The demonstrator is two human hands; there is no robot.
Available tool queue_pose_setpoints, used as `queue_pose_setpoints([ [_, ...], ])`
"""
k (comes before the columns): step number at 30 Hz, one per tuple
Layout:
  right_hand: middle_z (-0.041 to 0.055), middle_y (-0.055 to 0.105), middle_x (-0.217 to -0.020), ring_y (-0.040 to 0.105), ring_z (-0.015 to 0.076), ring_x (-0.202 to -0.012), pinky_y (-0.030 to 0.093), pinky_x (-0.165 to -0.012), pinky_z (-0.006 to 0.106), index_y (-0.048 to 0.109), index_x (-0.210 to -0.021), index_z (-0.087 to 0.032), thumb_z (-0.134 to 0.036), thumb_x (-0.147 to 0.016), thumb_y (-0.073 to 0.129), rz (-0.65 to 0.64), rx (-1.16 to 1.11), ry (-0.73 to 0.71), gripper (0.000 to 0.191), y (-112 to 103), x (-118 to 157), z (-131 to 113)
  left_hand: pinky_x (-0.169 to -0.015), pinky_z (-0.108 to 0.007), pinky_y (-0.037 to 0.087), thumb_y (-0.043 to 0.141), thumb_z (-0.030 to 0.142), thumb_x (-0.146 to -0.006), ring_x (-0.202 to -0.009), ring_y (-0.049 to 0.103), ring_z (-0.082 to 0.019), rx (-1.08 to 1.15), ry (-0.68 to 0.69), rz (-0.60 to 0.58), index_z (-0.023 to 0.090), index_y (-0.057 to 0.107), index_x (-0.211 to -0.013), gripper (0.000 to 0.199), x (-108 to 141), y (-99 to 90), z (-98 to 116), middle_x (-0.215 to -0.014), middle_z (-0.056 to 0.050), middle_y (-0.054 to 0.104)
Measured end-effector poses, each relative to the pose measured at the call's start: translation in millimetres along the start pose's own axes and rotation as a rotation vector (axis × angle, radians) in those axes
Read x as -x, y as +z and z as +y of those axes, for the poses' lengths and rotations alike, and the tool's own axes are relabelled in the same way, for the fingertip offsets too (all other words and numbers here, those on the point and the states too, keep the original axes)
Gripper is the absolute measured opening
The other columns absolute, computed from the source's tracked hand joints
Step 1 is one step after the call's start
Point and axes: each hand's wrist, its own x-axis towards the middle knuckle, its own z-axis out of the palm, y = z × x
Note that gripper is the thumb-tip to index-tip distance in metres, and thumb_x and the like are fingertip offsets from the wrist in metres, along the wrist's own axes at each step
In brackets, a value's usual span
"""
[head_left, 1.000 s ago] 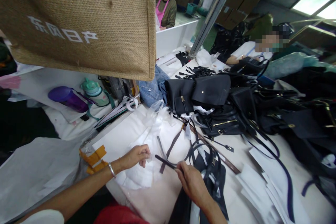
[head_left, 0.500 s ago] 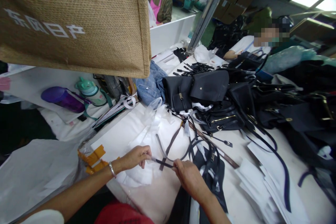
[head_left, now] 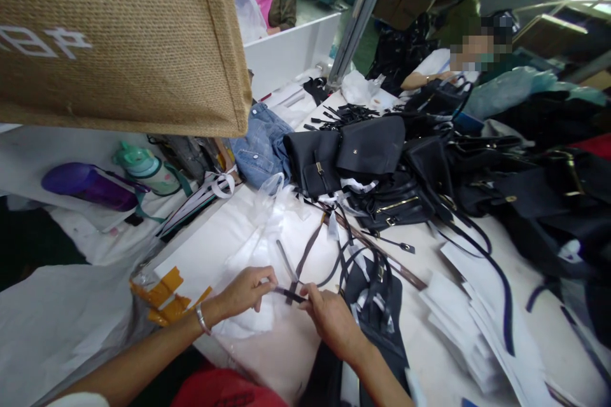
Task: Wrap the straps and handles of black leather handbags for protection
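Observation:
Between my two hands runs a short black strap point(head_left: 287, 294), held taut above the white table point(head_left: 296, 350). My left hand point(head_left: 255, 287) pinches its left end between thumb and fingers. Its right end is gripped by my right hand point(head_left: 327, 315). Just behind the strap lie a thin grey metal-looking strip point(head_left: 286, 259) and a dark brown strap point(head_left: 310, 245). A black bag point(head_left: 375, 305) with looped handles rests beside my right hand. Crumpled white plastic point(head_left: 248, 321) lies under and beyond my left hand.
Black bags point(head_left: 372, 146) are heaped at the back and right. White paper sheets point(head_left: 461, 331) lie at right. Orange tape point(head_left: 167, 296) marks the left edge. A burlap bag point(head_left: 143, 44) hangs low at upper left. Another person point(head_left: 429, 73) sits across the table.
The view has shifted slightly, so most things appear further left. Both hands keep hold of the black strap, which shows a little shorter between them.

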Motion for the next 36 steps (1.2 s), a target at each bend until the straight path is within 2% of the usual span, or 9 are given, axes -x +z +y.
queue_pose_setpoints([
  [5, 0.0018, 0.065, -0.085, 0.062, 0.0171, -0.075, 0.038, -0.066, 0.024, 0.043, -0.111, -0.022, -0.021, -0.095, 0.044, 0.016, -0.077, 0.017, 0.016, -3, 11, -1, -0.038, -0.017, 0.030, 0.053, 0.041, -0.087, -0.036, 0.049, -0.010, 0.104, -0.015, -0.010, 0.017, 0.061, -0.087, 0.026, -4, 8.2, 9, -0.044, 0.007, 0.048],
  [14, 0.0042, 0.065, -0.088, 0.064, 0.0180, -0.076, 0.042, -0.066, 0.025, 0.036, -0.124, -0.020, -0.018, -0.093, 0.045, 0.074, -0.271, 0.121, 0.033, 30, 3, -5, -0.040, -0.018, 0.037, 0.054, 0.042, -0.086, -0.040, 0.055, -0.011, 0.231, 0.006, -0.089, 0.017, 0.058, -0.082, 0.025, -10, 38.2, 28, -0.048, 0.004, 0.055],
  [17, 0.0060, 0.065, -0.090, 0.065, 0.0199, -0.078, 0.045, -0.068, 0.027, 0.034, -0.125, -0.019, -0.024, -0.092, 0.047, 0.066, -0.345, 0.174, 0.036, 34, 5, -6, -0.043, -0.018, 0.040, 0.054, 0.038, -0.086, -0.043, 0.057, -0.011, 0.206, 0.026, -0.073, 0.017, 0.057, -0.078, 0.023, -11, 41.6, 26, -0.056, 0.002, 0.059],
  [21, 0.0080, 0.065, -0.094, 0.066, 0.0210, -0.084, 0.048, -0.073, 0.030, 0.039, -0.115, -0.019, -0.021, -0.093, 0.040, 0.038, -0.438, 0.201, 0.023, 41, 7, -6, -0.043, -0.019, 0.039, 0.052, 0.032, -0.086, -0.043, 0.056, -0.011, 0.148, 0.018, -0.041, 0.017, 0.057, -0.078, 0.018, -12, 46.3, 15, -0.051, 0.004, 0.056],
  [24, 0.0124, 0.062, -0.110, 0.064, 0.0219, -0.097, 0.049, -0.082, 0.033, 0.030, -0.129, -0.018, -0.010, -0.086, 0.040, 0.032, -0.496, 0.174, 0.044, 53, 1, -5, -0.042, -0.019, 0.037, 0.051, 0.031, -0.086, -0.042, 0.055, -0.012, 0.124, -0.015, -0.036, 0.017, 0.057, -0.078, 0.017, -13, 50.9, 9, -0.048, 0.005, 0.054],
  [27, 0.0181, 0.053, -0.127, 0.056, 0.0232, -0.113, 0.048, -0.090, 0.039, 0.006, -0.143, -0.016, -0.002, -0.077, 0.041, 0.049, -0.531, 0.106, 0.077, 65, -9, -3, -0.042, -0.020, 0.038, 0.050, 0.030, -0.085, -0.043, 0.057, -0.013, 0.084, -0.013, -0.051, 0.017, 0.057, -0.076, 0.017, -17, 51.6, 11, -0.053, 0.003, 0.057],
  [29, 0.0201, 0.046, -0.135, 0.050, 0.0241, -0.122, 0.045, -0.096, 0.042, 0.000, -0.145, -0.016, -0.001, -0.075, 0.041, 0.075, -0.539, 0.065, 0.082, 70, -14, -2, -0.043, -0.020, 0.039, 0.049, 0.030, -0.086, -0.045, 0.058, -0.013, 0.057, -0.008, -0.066, 0.017, 0.057, -0.075, 0.018, -20, 49.2, 15, -0.054, 0.003, 0.058],
  [32, 0.0198, 0.043, -0.138, 0.046, 0.0223, -0.125, 0.041, -0.101, 0.041, 0.002, -0.144, -0.015, -0.002, -0.077, 0.040, 0.108, -0.549, 0.043, 0.078, 68, -19, 1, -0.046, -0.021, 0.039, 0.049, 0.028, -0.085, -0.045, 0.058, -0.013, 0.020, 0.006, -0.068, 0.017, 0.058, -0.075, 0.018, -25, 43.6, 17, -0.057, 0.003, 0.059],
  [36, 0.0109, 0.065, -0.099, 0.064, 0.0240, -0.093, 0.048, -0.082, 0.036, 0.033, -0.130, -0.015, -0.018, -0.088, 0.043, 0.087, -0.359, 0.243, 0.042, 57, -17, 6, -0.046, -0.020, 0.037, 0.050, 0.026, -0.084, -0.043, 0.055, -0.011, 0.023, 0.022, 0.002, 0.018, 0.056, -0.073, 0.015, -30, 39.9, 13, -0.053, 0.005, 0.056],
])
